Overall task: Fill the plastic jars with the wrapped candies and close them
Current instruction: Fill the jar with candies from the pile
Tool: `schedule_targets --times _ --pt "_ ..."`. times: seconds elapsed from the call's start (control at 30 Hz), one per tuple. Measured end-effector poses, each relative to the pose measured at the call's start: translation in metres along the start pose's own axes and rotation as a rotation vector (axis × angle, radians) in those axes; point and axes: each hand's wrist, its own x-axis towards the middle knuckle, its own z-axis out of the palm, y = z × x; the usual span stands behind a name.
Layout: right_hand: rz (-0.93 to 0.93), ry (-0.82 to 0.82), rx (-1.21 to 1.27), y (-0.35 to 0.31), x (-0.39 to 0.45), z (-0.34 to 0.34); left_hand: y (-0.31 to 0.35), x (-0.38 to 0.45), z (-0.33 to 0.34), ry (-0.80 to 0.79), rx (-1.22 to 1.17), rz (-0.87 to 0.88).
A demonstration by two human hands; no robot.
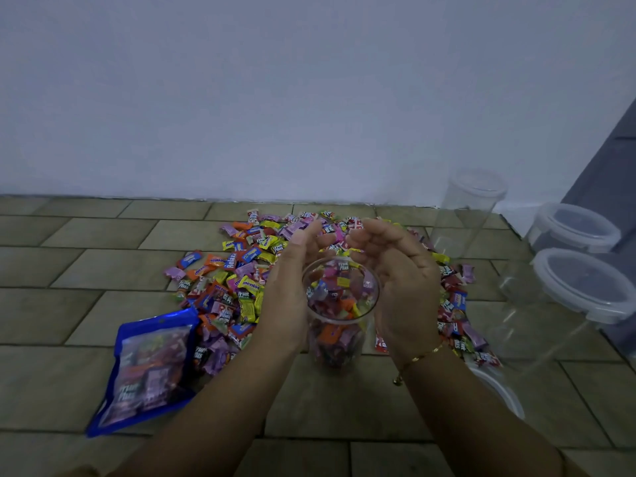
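Hands cupping over open jar [339,304] | we are holding left hand [292,287] and right hand [399,284] with relaxed, gently curved fingers, gripping nothing | candies [237,270] are lying behind on floor [86,270]

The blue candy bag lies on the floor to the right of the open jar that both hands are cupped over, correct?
Not quite. The head view shows the blue candy bag lying left of the open jar, not right. The rest holds: it is on the tiled floor, and the left hand and right hand are cupped over the jar.
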Motion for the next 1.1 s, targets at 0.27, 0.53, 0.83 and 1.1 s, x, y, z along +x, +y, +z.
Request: schedule_targets --times 0.27,0.53,0.83,1.1 --pt "0.007 0.029 0.012 0.007 0.008 -0.012 0.0 0.008 -0.017 0.103 0.112 0.021" --pt "0.062 -0.245 -1.004 0.043 0.034 -0.067 -0.025 0.021 -0.091 -0.269 1.513 0.193" --pt "0.063 -0.702 -1.417 0.092 0.036 -0.09 -0.048 0.023 -0.115 -0.6 1.84 0.27" --pt "0.035 -0.733 -1.662 0.092 0.029 -0.083 -0.064 0.047 -0.102 -0.662 1.812 0.37"
